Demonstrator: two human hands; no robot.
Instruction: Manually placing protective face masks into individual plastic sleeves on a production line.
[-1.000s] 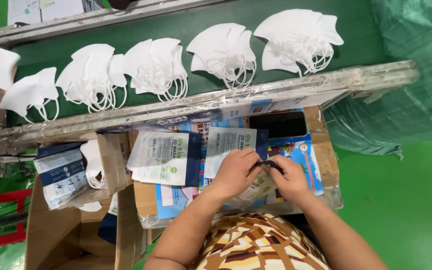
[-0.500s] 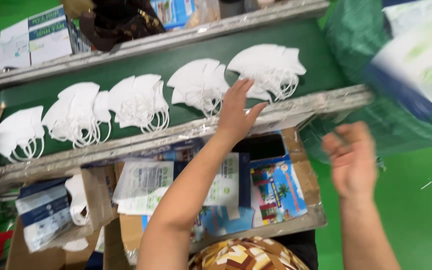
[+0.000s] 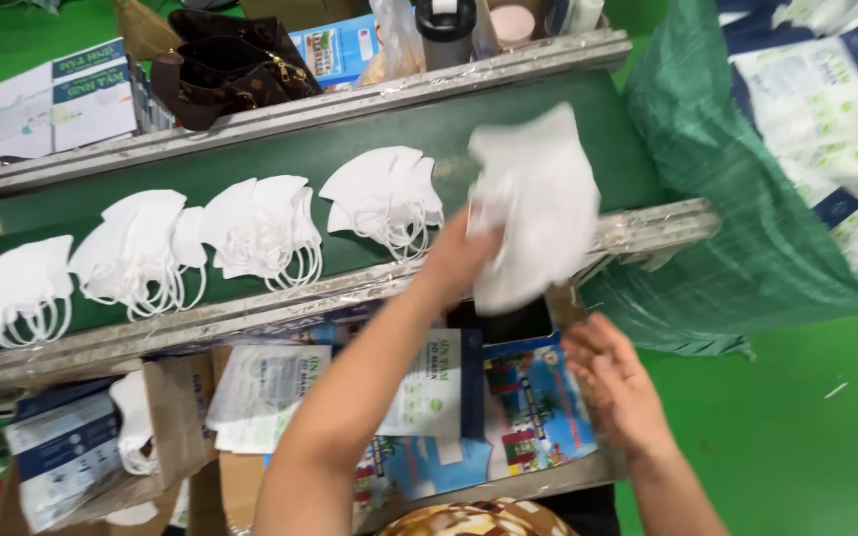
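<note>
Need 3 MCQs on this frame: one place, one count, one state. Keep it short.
1. Where is the brown bag?
A. On the green floor
B. Behind the belt, far side
C. In the cardboard box

2. How many mask stacks lie on the belt, leaving out the one in hand?
A. Two
B. Four
C. Six

3. What is the right hand doing?
A. Open, holding nothing
B. Gripping a bottle
C. Pressing the belt

Answers:
1 B: it sits beyond the belt's far rail.
2 B: four white stacks lie in a row.
3 A: its palm is open and empty, while the left hand lifts the masks.
</note>
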